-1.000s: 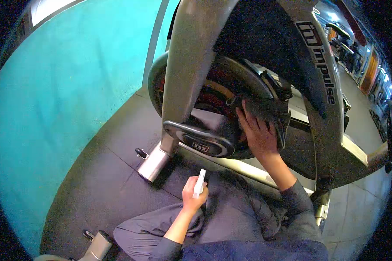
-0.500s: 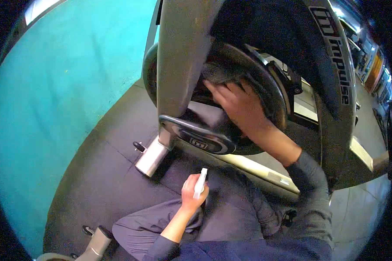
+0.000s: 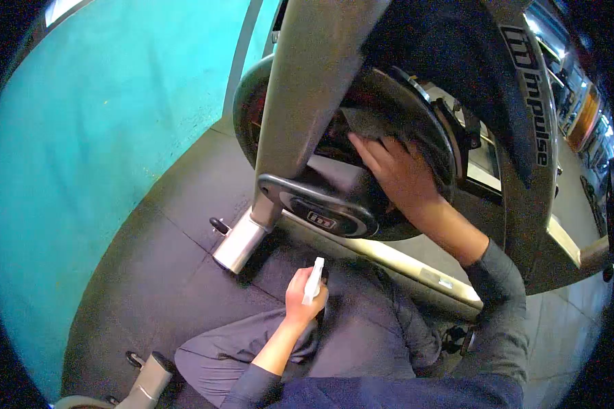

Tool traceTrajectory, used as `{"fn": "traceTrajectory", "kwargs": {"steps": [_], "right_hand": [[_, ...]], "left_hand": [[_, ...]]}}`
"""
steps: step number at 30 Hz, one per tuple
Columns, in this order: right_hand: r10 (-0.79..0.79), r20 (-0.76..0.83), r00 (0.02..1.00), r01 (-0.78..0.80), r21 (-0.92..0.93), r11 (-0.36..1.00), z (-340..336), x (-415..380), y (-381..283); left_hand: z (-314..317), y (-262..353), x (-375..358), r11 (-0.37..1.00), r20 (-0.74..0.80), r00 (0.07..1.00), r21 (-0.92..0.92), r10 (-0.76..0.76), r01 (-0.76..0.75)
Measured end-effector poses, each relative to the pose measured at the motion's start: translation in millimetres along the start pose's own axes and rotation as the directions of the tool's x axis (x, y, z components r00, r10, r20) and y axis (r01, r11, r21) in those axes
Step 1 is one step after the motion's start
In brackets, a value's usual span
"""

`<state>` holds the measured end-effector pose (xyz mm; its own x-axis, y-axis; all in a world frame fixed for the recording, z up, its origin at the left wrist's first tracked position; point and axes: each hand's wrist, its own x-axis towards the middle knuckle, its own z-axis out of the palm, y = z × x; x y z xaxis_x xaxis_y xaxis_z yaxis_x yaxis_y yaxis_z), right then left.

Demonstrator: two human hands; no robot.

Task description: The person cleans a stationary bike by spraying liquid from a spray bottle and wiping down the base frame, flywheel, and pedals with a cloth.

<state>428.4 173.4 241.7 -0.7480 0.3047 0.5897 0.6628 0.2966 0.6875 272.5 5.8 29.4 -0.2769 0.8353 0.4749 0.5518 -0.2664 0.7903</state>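
Observation:
My left hand (image 3: 304,294) is wrapped round a spray bottle, whose white trigger head (image 3: 314,281) points up; its body is mostly hidden by the hand and the dark clothing. With my right hand (image 3: 404,170) I press a dark grey cloth (image 3: 370,123) against the round flywheel (image 3: 435,129) of an exercise bike. The fingers reach in behind the bike's grey slanted frame tube (image 3: 307,88). Below them runs a black guard (image 3: 320,211) with a small logo plate.
A silver foot tube (image 3: 241,245) with a small wheel rests on the dark floor mat (image 3: 164,273). A pale base beam (image 3: 402,264) runs below the flywheel. Left is a turquoise wall (image 3: 102,136). Another machine's foot (image 3: 150,382) stands at lower left.
My right hand and the cloth have shifted slightly right and down over the flywheel. The bike sits a little further right in view. My left hand still holds the spray bottle.

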Motion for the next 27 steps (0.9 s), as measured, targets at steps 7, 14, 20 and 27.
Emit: {"fn": "traceTrajectory", "kwargs": {"steps": [7,14,20,27], "right_hand": [[-0.027,-0.013,1.0,0.028,0.11,0.994,8.9,22.3,-5.8],[0.022,0.105,0.994,-0.022,-0.003,1.0,-6.4,-56.8,5.0],[0.039,0.118,0.992,-0.052,0.11,0.993,-1.0,-37.1,0.6],[-0.051,-0.072,0.996,0.063,0.183,0.981,12.9,21.1,-9.2]], "left_hand": [[0.1,2.9,-0.9,0.998,0.03,0.999,0.047,0.037,-0.038],[7.5,0.4,-7.7,0.994,0.07,0.994,0.062,0.088,-0.092],[8.9,2.1,-5.4,0.993,0.072,0.994,0.071,0.084,-0.089],[9.3,8.0,-6.7,0.988,0.047,0.993,0.112,0.106,-0.111]]}}
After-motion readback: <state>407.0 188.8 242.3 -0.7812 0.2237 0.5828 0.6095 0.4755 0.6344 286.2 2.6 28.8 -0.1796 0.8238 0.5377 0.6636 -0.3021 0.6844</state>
